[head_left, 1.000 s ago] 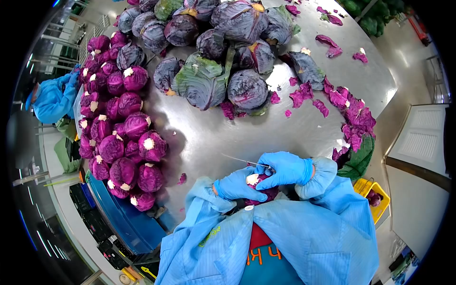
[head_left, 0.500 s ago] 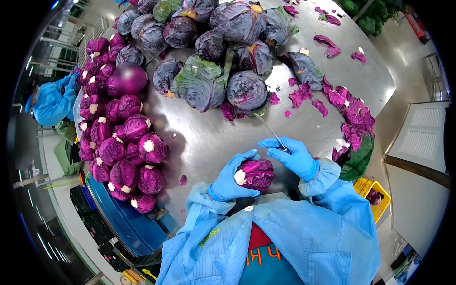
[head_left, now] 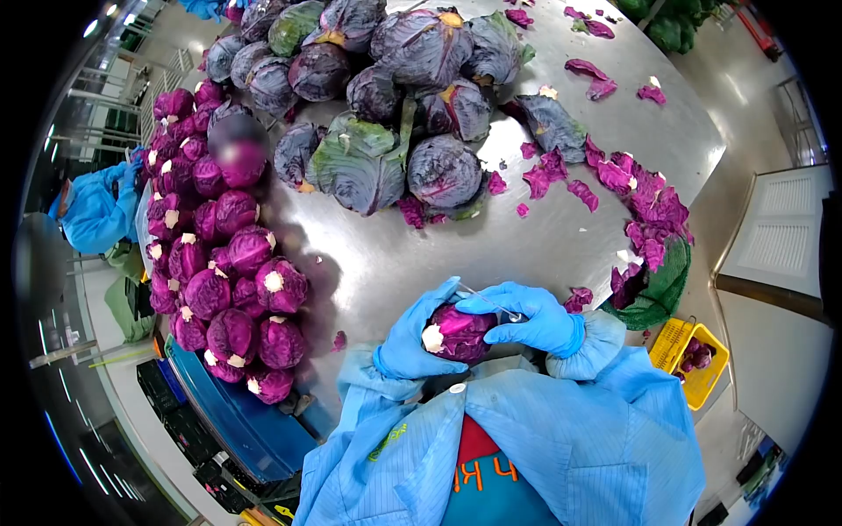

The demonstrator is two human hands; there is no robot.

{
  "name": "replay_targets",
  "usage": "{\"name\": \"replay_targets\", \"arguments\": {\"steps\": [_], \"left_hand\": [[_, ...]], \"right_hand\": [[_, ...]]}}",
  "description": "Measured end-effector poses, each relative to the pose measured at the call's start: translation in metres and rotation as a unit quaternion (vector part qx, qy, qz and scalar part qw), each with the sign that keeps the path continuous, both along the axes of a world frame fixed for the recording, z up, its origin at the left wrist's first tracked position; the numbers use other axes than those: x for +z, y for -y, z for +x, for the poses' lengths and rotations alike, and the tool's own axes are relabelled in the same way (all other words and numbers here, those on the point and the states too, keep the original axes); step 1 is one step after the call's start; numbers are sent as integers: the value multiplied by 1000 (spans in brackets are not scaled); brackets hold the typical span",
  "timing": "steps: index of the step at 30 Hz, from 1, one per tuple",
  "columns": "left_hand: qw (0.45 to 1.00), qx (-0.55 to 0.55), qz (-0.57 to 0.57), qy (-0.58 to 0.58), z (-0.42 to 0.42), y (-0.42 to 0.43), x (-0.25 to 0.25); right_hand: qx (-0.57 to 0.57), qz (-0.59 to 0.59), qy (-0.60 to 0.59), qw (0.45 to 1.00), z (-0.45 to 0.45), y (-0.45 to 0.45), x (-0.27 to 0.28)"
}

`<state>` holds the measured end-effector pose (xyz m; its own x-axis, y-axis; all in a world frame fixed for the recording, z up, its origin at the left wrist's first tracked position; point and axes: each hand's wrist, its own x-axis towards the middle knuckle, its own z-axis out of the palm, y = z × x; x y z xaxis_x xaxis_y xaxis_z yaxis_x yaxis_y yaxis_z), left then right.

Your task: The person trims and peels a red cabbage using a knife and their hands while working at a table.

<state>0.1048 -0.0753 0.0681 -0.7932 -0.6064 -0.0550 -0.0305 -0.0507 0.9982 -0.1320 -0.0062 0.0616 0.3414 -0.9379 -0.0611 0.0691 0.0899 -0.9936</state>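
Observation:
A peeled purple cabbage [head_left: 462, 335] with a pale cut stem facing left is cradled by my left hand [head_left: 412, 337], whose blue-gloved fingers wrap its left side. My right hand [head_left: 524, 320], also gloved in blue, grips a thin knife [head_left: 489, 300] and touches the cabbage's upper right side. The blade points up and left, its tip close to my left fingertips. Several trimmed purple cabbages [head_left: 232, 333] are piled at the left. Darker untrimmed cabbages [head_left: 445, 171] with outer leaves lie at the top middle of the metal table [head_left: 368, 254].
Loose purple leaves [head_left: 649, 206] trail along the table's right side down to a green mesh bag [head_left: 667, 285]. A yellow basket [head_left: 702, 373] stands beyond the right edge. At lower left is a blue bin [head_left: 250, 425]. Another person in blue [head_left: 96, 210] is at far left.
My right hand, apart from the cabbage half a second ago, has come back onto it with the knife. A loose leaf piece now lies just beyond my right wrist. The view has shifted slightly.

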Motion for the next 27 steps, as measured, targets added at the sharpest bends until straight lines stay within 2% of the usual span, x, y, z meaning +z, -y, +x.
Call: {"name": "replay_targets", "arguments": {"steps": [1, 4, 7, 10, 14, 16, 17, 18, 19, 22, 25, 27], "left_hand": [[1000, -2, 19, -15, -2, 0, 2], [998, -26, 47, -13, -3, -3, 2], [998, -9, 64, -26, -4, -7, 2], [999, -28, 8, -30, -3, -3, 11], [994, -8, -69, -83, -4, -6, -2], [996, -3, -16, -89, -2, -6, -7], [996, 0, 11, -91, -2, -7, -9], [986, -4, 94, -139, -1, -8, -15], [967, -8, 176, -184, -2, -9, -21], [902, 26, 350, -253, 0, -14, -33], [825, 89, 475, -294, 2, -25, -41], [776, 122, 532, -315, 4, -31, -46]], "right_hand": [[-3, 10, 1, 1000, 0, -2, 0], [-18, 94, 134, 986, 4, -8, -8], [-19, 17, 48, 999, 0, -2, 2], [32, 146, 45, 988, -10, 1, 14], [35, 111, -5, 993, -14, 4, 19], [12, 48, -28, 998, -10, 6, 18], [-2, 50, 0, 999, -7, 7, 15], [-17, 52, 30, 998, -4, 8, 13], [-32, 53, 61, 996, -1, 9, 12], [-114, 234, 161, 952, -3, 19, 29], [-144, 250, 96, 953, -5, 26, 25], [-127, 255, 143, 948, 0, 26, 16]]}}
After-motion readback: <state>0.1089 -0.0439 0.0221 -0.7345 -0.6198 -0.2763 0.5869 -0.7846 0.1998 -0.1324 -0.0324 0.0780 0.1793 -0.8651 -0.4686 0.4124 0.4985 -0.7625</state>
